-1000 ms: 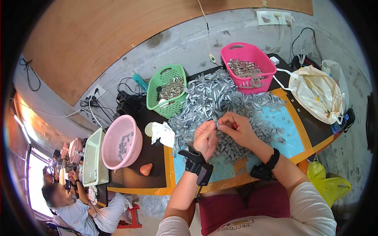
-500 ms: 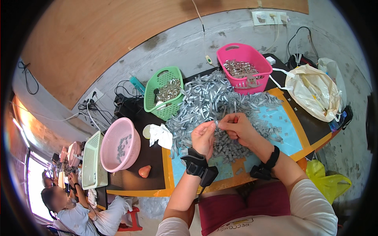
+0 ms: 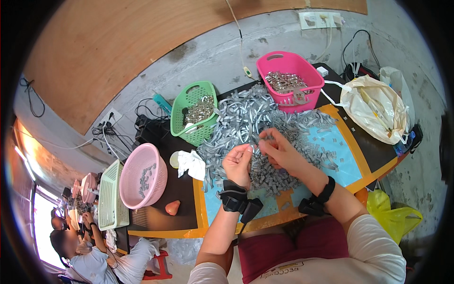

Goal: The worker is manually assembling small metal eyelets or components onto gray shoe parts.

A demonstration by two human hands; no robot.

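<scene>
The left hand is positioned above the near part of the pile of grey strips, with thumb and forefinger pinched together on a small pale piece; the exact form of this piece is too small to tell. The right hand is located just beside the left fingertips, on the right side of the piece, with its fingers bent inward; the fingertips are blurred, and it cannot be told whether they grip anything. A black wristband is fitted to each wrist. The pile spreads over a blue sheet bordered with orange tape on the dark table. At the back of the pile, a green basket stands to the left and a bright pink basket to the right; both contain shiny metal parts. A white cloth lies at the left edge of the pile. Farther left, a pale pink basin holds some grey pieces, and a reddish object lies near it. A cream plastic bag rests at the right end of the table.
</scene>
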